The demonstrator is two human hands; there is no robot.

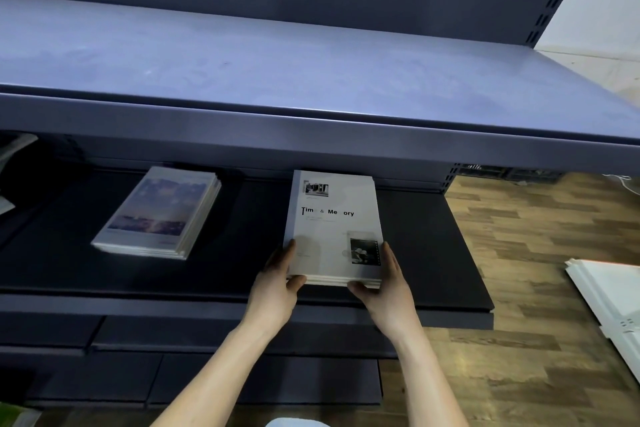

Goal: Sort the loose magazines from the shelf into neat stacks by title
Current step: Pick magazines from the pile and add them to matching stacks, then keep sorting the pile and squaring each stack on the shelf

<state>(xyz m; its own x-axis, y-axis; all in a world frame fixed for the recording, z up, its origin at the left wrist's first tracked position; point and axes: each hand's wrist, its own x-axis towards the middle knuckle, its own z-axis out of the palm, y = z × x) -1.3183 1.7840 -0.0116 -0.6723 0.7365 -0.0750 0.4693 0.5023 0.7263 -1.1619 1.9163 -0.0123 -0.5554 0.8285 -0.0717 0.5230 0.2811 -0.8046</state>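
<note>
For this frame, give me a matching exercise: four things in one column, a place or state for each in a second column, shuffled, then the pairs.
Things:
1. Time & Memory stack
2. stack with the sky photo cover
3. upper shelf
4. white panel

Places or states:
A. lying on the wooden floor at right
B. bare on top, above the magazines
C. held at its near corners by the left hand and right hand
D. lying untouched, turned at an angle, on the lower shelf at left

Pairs: 1-C, 2-D, 3-B, 4-A

Dim bluish light, lower shelf (242, 253) shadowed, soft blur, edges bowed.
</note>
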